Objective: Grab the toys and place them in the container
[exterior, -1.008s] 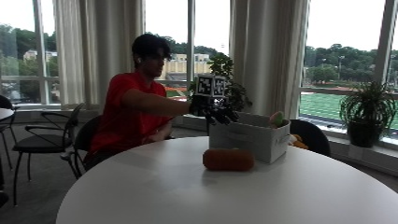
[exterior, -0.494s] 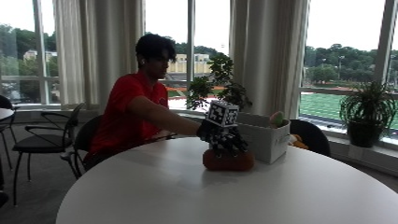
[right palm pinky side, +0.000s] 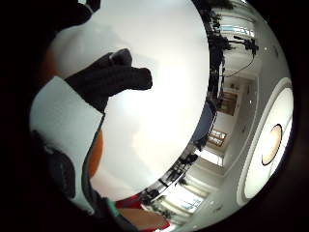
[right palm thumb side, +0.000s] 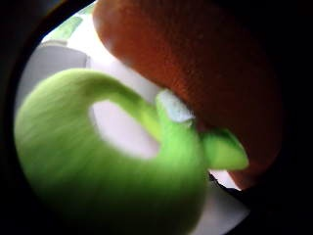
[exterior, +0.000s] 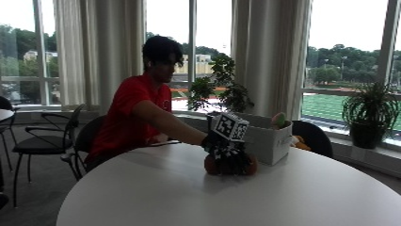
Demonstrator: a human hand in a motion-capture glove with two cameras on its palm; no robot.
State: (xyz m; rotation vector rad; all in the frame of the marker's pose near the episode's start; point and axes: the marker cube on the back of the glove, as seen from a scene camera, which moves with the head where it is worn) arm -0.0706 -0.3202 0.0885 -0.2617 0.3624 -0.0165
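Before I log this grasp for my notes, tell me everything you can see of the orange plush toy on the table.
The orange fuzzy plush toy is rounded, with a bright green looped part like a stem or handle. It lies on the round white table, close beside the white box container. The black-gloved right hand lies over its top, hiding its middle. Whether the fingers have closed around it cannot be seen.

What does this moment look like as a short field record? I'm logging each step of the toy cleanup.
Surface: round white table
Hands: gloved right hand down on the orange toy
Orange toy: on the table, beside the container
Green part: close to the palm, against the orange toy
Container: white box, a toy showing at its top
Grip: cannot tell
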